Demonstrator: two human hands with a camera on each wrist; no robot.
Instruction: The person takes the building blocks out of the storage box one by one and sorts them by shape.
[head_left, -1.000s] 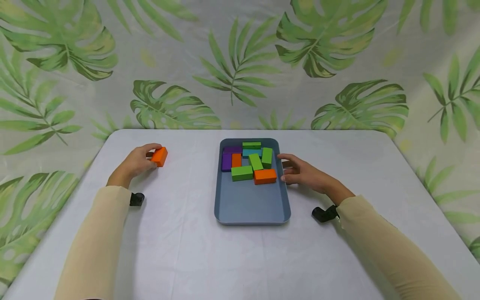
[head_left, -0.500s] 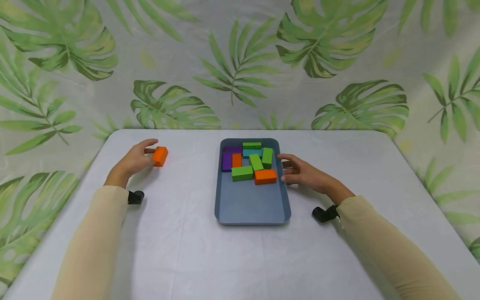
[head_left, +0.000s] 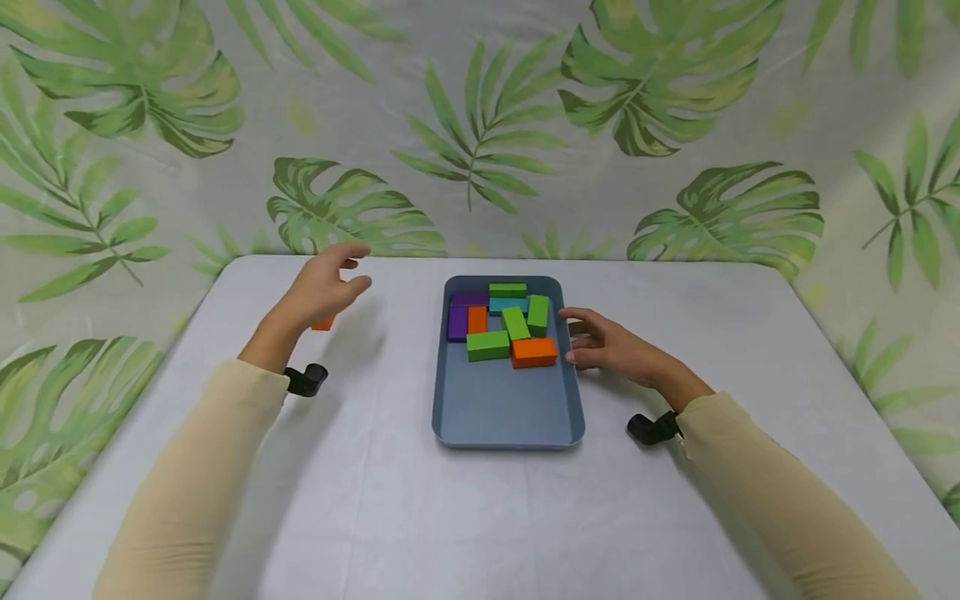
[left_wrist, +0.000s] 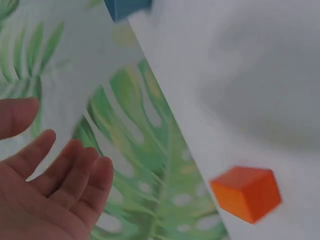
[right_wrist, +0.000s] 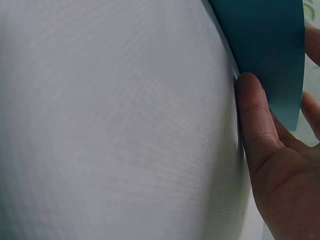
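My left hand point(head_left: 322, 287) hangs in the air over the far left of the table, fingers spread and nothing in them. Partly hidden beneath it in the head view, an orange block point(head_left: 323, 324) lies on the table; the left wrist view shows this orange block point(left_wrist: 247, 192) apart from the left hand point(left_wrist: 60, 185). My right hand point(head_left: 618, 348) rests against the right side of a blue-grey tray point(head_left: 506, 408), fingers loosely bent. In the right wrist view its thumb point(right_wrist: 255, 110) touches the tray's outer wall point(right_wrist: 265, 45).
Inside the tray's far half lie several blocks: green point(head_left: 487, 345), orange point(head_left: 534, 352), purple point(head_left: 457, 323) and teal point(head_left: 507, 307). A white cloth point(head_left: 390, 500) covers the table. Behind it hangs a leaf-patterned curtain point(head_left: 517, 83).
My left hand has let go of the orange block and moved up and to the right, leaving it on the table. My right hand stays at the tray.
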